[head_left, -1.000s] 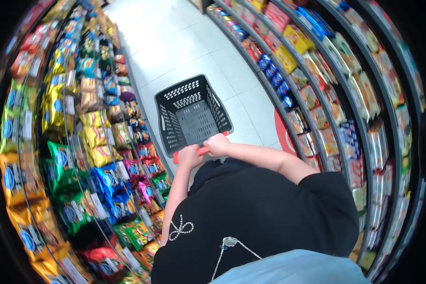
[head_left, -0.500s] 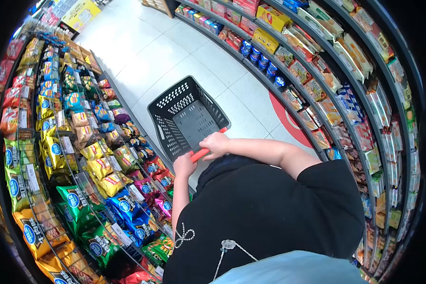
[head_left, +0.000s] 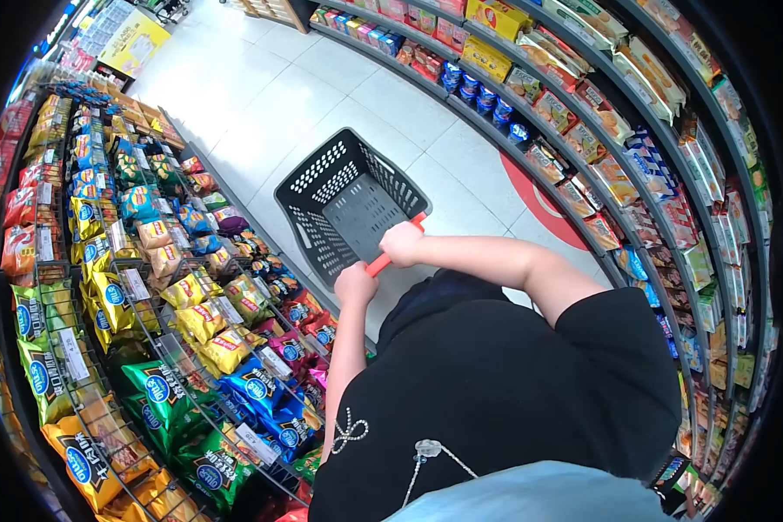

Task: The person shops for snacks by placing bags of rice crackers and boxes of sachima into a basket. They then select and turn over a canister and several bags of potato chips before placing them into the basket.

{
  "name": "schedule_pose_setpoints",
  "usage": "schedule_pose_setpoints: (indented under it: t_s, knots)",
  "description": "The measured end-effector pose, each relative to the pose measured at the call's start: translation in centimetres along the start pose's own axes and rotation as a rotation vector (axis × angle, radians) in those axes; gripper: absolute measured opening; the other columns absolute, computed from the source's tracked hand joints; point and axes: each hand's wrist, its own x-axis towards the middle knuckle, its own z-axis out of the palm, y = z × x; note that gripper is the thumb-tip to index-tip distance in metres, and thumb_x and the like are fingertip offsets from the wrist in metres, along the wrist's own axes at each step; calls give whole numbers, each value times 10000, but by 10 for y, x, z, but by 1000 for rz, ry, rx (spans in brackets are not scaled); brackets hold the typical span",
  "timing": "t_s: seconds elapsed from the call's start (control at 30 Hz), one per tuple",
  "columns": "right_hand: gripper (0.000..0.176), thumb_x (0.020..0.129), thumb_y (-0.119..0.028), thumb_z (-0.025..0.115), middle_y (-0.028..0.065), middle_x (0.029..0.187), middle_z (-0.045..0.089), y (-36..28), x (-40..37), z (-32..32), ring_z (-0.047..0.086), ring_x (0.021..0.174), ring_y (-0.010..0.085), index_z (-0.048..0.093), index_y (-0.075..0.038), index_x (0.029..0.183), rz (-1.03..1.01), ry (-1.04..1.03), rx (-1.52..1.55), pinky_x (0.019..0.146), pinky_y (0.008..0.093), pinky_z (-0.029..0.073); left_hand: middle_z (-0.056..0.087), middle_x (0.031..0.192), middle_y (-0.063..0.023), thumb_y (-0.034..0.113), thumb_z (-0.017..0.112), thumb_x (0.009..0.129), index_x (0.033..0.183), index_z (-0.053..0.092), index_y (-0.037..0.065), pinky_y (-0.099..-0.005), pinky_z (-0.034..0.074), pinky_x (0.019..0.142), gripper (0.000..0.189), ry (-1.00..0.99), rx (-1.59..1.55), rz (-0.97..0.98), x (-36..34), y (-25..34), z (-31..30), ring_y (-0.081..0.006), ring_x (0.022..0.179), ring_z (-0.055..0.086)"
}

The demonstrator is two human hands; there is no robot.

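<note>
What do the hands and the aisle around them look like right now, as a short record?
left hand: closed on the red handle; at
right hand: closed on the same handle, farther along; at
basket: black, perforated, nothing inside
floor: pale tiles, red marking at right
left shelves: bagged snacks, including green bags
right shelves: packets and boxes, including yellow boxes

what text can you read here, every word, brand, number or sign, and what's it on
"牛肉味", as far as it can be made out: orange bag, lower left.
Blue oval logos on the green bag and blue bag: too unclear to quote.
White shelf tags, yellow sign, right-hand packs: too small or blurred.
Black basket: none visible.
</note>
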Motion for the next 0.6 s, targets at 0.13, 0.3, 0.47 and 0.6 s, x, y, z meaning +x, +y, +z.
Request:
schedule_pose_setpoints:
  t_s: [0.13,0.3,0.47,0.6]
  knots:
    - [209,618,-311,602,92,664,602,14,8,7,602,623,267,618,-110,673,-87,196,62,552,381,473,624,728,-118,233,583,679,748,599,96,-411,489,647,154,34,15,33,9,-3,-4,-300,720,612]
    - [287,607,-383,598,100,622,595,18,17,2,598,591,278,620,-100,650,-89,281,72,544,391,475,622,720,-117,248,591,679,738,583,92,-412,486,631,167,60,-14,56,21,-6,-7,-298,706,612]
    - [293,604,-387,602,106,621,600,24,36,-8,603,601,284,631,-100,651,-100,292,68,561,386,480,617,686,-111,257,590,677,721,589,94,-406,487,602,169,135,8,85,41,-16,-9,-300,670,611]
    - [275,613,-369,602,104,647,608,32,55,-24,609,625,277,639,-105,679,-119,257,71,571,384,484,619,741,-125,290,565,705,776,595,109,-419,483,632,197,66,-8,27,62,-20,-20,-304,717,606]
